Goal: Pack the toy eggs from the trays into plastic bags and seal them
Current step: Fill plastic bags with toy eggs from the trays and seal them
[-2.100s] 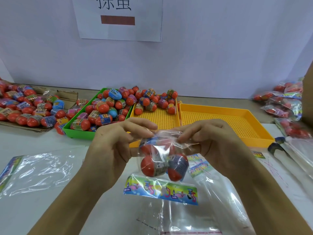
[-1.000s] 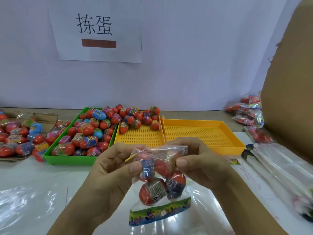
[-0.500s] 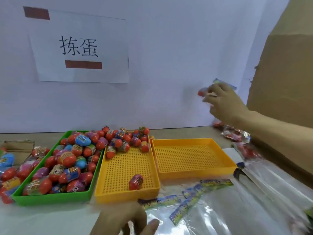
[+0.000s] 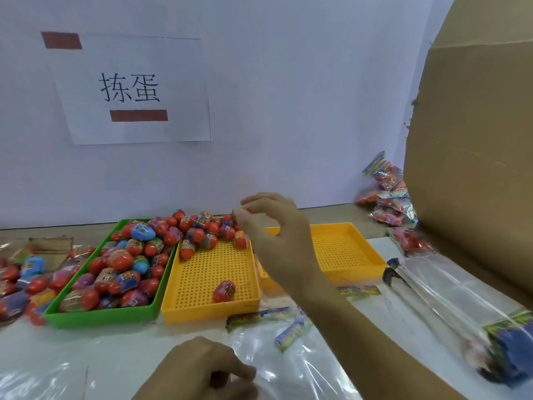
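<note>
Our right hand reaches to the far end of the middle yellow tray, fingers curled, thumb and forefinger pinching at a toy egg atop the heap; whether we truly have it we cannot tell. Our left hand rests near us, fingers curled onto an empty plastic bag. More eggs fill the green tray to the left; one lone egg lies in the tray's near end. A careless pull could topple neighbouring eggs over the rim, and the slippery bag may slide or close.
</note>
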Demonstrator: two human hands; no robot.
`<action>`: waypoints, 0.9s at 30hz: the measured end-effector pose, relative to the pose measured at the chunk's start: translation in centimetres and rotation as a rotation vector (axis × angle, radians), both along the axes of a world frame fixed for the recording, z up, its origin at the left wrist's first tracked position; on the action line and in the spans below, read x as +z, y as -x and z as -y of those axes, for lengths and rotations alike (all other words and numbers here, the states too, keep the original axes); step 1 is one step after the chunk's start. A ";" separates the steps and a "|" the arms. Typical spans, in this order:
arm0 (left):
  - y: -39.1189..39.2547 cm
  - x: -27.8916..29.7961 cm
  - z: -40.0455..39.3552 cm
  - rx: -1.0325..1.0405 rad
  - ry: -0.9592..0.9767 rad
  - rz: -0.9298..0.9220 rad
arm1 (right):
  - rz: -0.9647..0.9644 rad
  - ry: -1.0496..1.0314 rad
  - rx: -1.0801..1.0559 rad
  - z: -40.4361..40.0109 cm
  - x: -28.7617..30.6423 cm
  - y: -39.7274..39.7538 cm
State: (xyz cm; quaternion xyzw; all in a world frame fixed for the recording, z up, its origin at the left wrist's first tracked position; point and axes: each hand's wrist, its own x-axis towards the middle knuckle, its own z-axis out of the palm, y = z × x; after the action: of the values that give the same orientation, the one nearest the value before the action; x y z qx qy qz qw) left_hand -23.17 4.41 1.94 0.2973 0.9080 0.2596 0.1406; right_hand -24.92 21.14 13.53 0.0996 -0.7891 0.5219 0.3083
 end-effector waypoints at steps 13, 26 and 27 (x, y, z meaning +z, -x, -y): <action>0.0 3.0 2.4 0.359 -1.325 0.694 | 0.469 0.425 0.488 -1.5 -4.8 -1.4; 0.4 2.9 2.3 0.351 -1.348 0.569 | 0.667 0.258 0.443 -0.3 -5.3 -3.5; 0.4 3.0 2.2 0.350 -1.342 0.491 | 0.690 0.261 0.453 -0.3 -5.4 -3.5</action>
State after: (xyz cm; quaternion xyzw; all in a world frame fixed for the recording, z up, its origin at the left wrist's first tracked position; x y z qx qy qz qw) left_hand -23.53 2.17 4.92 0.1035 0.5304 0.8372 0.0842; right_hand -21.42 21.43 8.17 0.0503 -0.7315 0.6745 -0.0859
